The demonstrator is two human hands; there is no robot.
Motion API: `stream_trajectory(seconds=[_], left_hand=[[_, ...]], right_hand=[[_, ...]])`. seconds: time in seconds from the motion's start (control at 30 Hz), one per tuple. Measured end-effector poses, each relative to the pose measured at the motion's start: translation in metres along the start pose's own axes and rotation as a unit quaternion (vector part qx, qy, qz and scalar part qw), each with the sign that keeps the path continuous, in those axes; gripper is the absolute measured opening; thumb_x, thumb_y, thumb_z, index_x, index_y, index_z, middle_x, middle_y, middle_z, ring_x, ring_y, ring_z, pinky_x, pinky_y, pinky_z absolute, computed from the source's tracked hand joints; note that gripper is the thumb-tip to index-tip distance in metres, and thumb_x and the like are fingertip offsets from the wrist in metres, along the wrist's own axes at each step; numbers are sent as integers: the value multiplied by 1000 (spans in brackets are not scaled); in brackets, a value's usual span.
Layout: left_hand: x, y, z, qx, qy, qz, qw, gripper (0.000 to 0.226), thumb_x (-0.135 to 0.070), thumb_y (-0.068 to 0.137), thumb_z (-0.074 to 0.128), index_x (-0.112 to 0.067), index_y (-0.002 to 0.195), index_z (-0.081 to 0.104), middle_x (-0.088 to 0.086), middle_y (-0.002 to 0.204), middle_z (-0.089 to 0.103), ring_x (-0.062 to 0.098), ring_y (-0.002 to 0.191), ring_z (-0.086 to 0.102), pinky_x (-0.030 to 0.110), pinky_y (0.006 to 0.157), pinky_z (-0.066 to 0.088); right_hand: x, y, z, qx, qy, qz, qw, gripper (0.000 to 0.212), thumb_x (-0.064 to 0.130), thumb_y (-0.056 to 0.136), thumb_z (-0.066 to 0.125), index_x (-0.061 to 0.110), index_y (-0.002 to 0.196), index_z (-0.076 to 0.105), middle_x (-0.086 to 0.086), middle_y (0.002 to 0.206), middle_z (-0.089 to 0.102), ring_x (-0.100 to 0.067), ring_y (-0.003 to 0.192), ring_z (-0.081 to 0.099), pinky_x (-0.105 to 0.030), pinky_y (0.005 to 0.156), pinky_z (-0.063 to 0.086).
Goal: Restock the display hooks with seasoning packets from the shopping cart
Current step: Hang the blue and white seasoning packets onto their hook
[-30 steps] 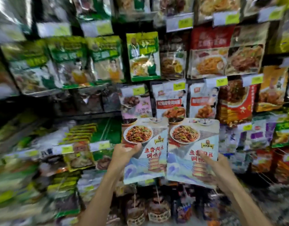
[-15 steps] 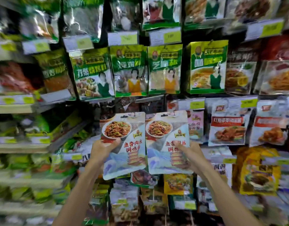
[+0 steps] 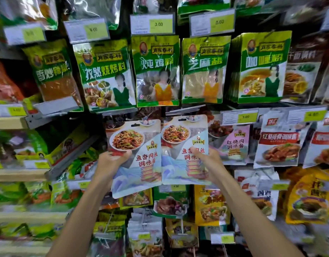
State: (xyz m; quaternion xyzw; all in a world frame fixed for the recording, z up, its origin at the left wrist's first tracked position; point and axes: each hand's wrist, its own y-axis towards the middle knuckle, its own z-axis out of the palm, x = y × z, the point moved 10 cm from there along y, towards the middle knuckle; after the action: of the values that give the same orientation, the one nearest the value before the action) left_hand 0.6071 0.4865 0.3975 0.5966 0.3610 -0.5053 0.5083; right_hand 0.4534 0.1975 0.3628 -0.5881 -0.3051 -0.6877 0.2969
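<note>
I hold two matching seasoning packets side by side in front of the display wall, each printed with a plate of shredded stir-fry and red characters. My left hand [image 3: 109, 164] grips the left packet [image 3: 139, 169] by its left edge, thumb across the front. My right hand [image 3: 209, 162] grips the right packet [image 3: 178, 158] near its right side, thumb on the print. Both packets stand upright with their hang holes at the top, just below a row of green packets [image 3: 156, 71] on hooks. The shopping cart is out of view.
Hooks full of hanging packets cover the wall: green ones above, white and red packets [image 3: 278, 145] to the right, yellow ones [image 3: 212, 206] below. Price tags [image 3: 152, 24] stick out at each hook's end. Wooden shelves [image 3: 15, 172] with bagged goods run along the left.
Both hands with the two packets have risen slightly and come nearer the row of green packets. The view has shifted left along the display and sharpened.
</note>
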Motion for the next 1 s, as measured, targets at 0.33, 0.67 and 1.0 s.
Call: stream_trajectory(seconds=[0.33,0.67,1.0], left_hand=[[-1,0,4,-16,-5,-7,1000,13,-8,78,74,-5,89,67,11,91,68,23,81,63,28,68,52],[0,-7,21,17,-23,-17,999,9,-9,78,74,-9,85,68,20,100,70,36,96,66,50,89,52],[18,-17,71,112,-25,-25,993,15,-17,73,78,-13,86,74,6,89,75,30,93,69,46,85,55]], right_hand=[[-4,23,0,-3,-3,20,1000,19,29,85,70,15,98,66,-2,82,76,-24,77,73,-35,61,57],[-8,30,1,-13,-20,59,998,25,31,89,65,11,102,62,-4,85,72,-16,67,70,-25,45,52],[32,-7,-30,-100,-294,-156,938,28,16,94,57,5,120,57,-10,116,65,-22,105,62,-25,83,48]])
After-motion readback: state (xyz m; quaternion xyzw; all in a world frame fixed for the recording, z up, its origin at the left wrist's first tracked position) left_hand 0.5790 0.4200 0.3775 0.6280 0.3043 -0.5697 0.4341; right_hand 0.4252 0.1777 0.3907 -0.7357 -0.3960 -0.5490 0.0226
